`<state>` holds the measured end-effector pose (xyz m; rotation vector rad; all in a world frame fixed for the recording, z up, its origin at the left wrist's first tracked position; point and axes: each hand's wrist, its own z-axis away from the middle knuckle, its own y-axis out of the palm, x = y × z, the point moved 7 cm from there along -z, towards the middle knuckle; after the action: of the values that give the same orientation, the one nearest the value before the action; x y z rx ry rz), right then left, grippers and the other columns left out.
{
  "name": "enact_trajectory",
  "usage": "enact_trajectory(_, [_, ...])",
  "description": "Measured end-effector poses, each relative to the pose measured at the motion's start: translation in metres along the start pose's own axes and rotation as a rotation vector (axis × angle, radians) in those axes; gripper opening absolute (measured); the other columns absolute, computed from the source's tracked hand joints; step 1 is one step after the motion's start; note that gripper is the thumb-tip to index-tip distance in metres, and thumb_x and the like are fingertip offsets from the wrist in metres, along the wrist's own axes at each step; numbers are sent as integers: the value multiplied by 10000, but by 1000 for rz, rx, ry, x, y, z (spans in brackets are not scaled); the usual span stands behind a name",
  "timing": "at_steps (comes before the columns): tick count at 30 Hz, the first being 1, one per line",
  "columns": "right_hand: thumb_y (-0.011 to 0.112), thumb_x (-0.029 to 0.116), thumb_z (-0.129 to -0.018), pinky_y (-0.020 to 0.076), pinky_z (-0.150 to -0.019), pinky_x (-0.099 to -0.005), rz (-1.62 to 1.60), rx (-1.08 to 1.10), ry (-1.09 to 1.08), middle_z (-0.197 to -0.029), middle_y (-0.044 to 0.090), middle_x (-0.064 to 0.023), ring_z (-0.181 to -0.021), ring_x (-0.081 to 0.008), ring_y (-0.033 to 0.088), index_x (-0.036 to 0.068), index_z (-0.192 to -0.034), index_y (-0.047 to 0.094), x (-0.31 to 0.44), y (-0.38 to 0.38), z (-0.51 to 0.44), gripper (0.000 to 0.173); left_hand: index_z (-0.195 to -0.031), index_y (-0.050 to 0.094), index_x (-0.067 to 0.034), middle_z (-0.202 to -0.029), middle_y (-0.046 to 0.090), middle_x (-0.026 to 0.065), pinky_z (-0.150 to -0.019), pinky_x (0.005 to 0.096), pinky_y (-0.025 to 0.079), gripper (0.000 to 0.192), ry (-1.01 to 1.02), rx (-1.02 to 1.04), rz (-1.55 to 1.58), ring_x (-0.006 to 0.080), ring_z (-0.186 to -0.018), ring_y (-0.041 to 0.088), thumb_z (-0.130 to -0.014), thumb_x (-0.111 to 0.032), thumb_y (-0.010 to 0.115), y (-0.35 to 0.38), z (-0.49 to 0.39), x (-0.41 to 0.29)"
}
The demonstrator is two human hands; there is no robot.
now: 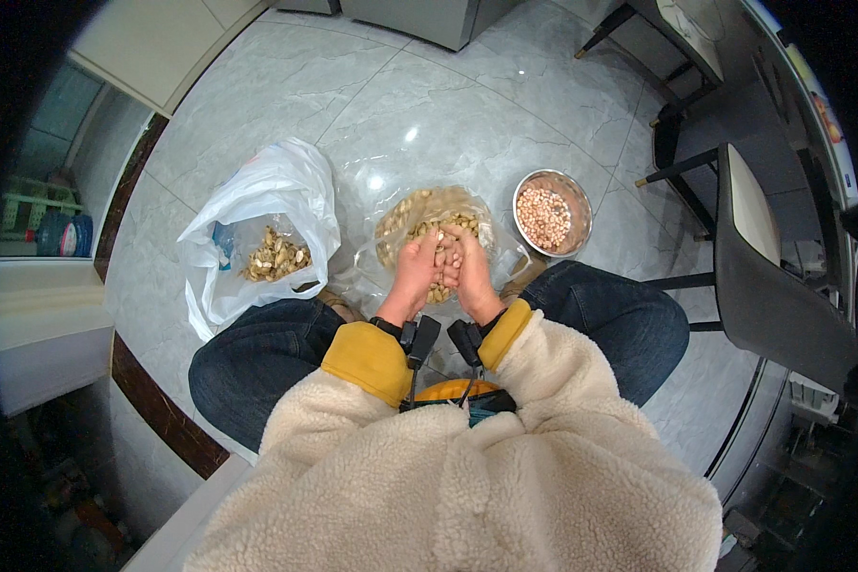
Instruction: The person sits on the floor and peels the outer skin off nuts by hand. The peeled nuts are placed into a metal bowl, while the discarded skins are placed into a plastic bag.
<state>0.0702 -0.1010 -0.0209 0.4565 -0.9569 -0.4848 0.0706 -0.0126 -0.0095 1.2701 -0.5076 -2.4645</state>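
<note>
Both hands meet above a clear plastic bag [393,232] of unshelled peanuts on the floor between the feet. My left hand [420,268] and my right hand [470,264] have their fingers curled together around a small pale piece, probably a peanut; which hand grips it is hard to tell. Left of them, a white plastic bag [286,171] lies open with broken peanut shells [277,257] inside. To the right stands a round steel bowl [578,204] holding shelled pinkish peanuts [543,218].
A dark chair with a pale seat [754,204] stands at the right, its legs reaching toward my right knee. A grey cabinet or appliance [415,18] is at the far edge. Cream cabinetry [157,43] borders the upper left. My bent knees flank the hands.
</note>
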Motion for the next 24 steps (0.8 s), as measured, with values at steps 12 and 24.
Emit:
enact_trajectory(12, [607, 223, -909, 378, -423, -171, 81, 157, -117, -680, 604, -28, -489, -68, 521, 52, -916, 569, 13, 8, -5, 176, -888, 560, -67, -595, 448, -29, -440, 212, 296, 320, -29, 60, 133, 52, -484, 360, -983, -352, 452, -5, -7, 8])
enact_trajectory(24, [574, 228, -929, 379, -434, -169, 36, 174, 57, -712, 599, -16, -553, -74, 560, 46, -951, 599, 14, 7, -7, 185, -874, 551, -89, -605, 429, -39, -451, 195, 281, 312, -53, 75, 119, 39, -508, 352, -985, -360, 444, 0, -1, -1])
